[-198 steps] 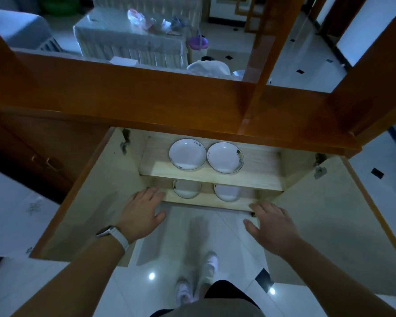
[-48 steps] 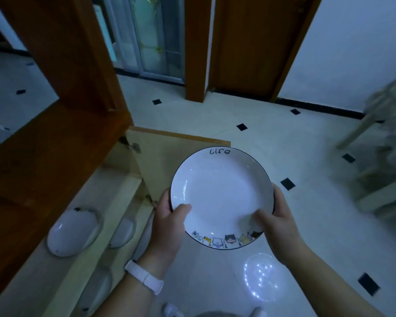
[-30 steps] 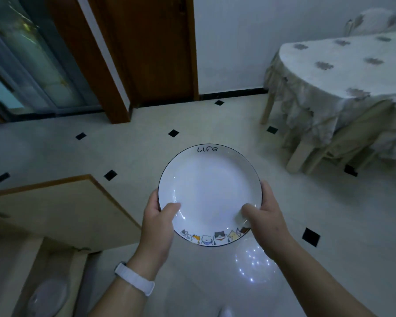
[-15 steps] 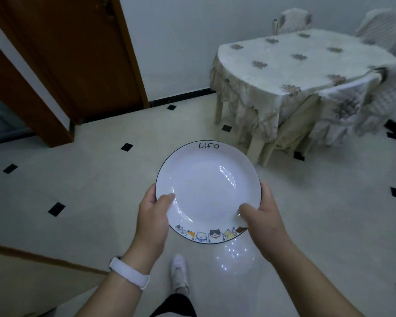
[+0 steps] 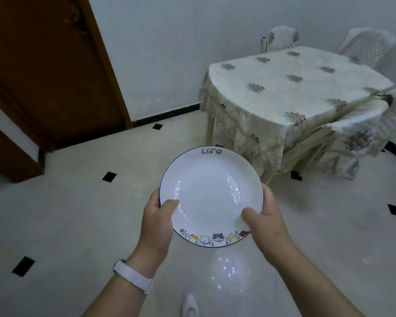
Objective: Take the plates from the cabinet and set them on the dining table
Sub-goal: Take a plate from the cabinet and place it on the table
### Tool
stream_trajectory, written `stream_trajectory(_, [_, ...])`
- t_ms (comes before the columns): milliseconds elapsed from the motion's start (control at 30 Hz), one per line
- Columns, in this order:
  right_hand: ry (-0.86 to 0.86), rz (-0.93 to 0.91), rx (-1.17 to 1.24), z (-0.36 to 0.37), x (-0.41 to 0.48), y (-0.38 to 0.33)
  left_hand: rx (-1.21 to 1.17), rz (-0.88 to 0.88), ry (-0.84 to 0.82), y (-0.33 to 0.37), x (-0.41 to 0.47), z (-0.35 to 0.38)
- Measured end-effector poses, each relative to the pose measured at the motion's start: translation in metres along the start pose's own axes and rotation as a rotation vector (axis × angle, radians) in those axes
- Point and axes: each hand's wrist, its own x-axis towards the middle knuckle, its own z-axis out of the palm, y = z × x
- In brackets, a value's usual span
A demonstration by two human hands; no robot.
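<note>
Between my two hands, out in front of me, sits the white plate [image 5: 210,193], held roughly level above the floor [image 5: 78,213]. My left hand [image 5: 157,221] grips its left edge. The left thumb [image 5: 169,203] lies over the rim on the inner face, and the other fingers curl underneath, where I cannot see them. My right hand [image 5: 264,221] grips the right edge the same way, with the right thumb [image 5: 249,213] on top and the fingers hidden below. The plate has a thin dark line round its rim, the word "Life" on the far side, and a row of small cartoon cats along the near side. A white wristband [image 5: 133,276] circles my left wrist.

Ahead and to the right stands the dining table [image 5: 284,88], well apart from the plate. It is draped in a pale flowered cloth that hangs in folds over its legs. A far chair [image 5: 281,38] and a second chair [image 5: 366,45] stand beyond it by the wall, and a covered chair [image 5: 357,133] is tucked in at its near right side. To the left is a dark wooden door [image 5: 44,72]. The floor is glossy light tile with small black diamond insets [image 5: 109,176], and a patch of reflected light [image 5: 229,271] shines below the plate. The toe of one white shoe [image 5: 190,305] shows at the bottom edge.
</note>
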Motion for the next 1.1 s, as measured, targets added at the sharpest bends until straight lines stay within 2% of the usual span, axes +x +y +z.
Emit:
stream_trajectory(267, [0.116,-0.054,0.017,0.005,0.094,-0.032,0.002,0.017,-0.151,0.037,0.111,0.035])
stream_trajectory(567, [0.188,-0.038,0.016,-0.014,0.194,-0.023,0.083,-0.014,-0.220,0.028,0.216,0.087])
stream_trajectory(900, [0.183,0.029,0.057,-0.063,0.370,-0.025,0.198,-0.048,-0.183,0.017,0.364,0.185])
stream_trajectory(1100, [0.179,0.026,0.029,-0.102,0.456,-0.049,0.189,-0.002,-0.189,0.028,0.438,0.254])
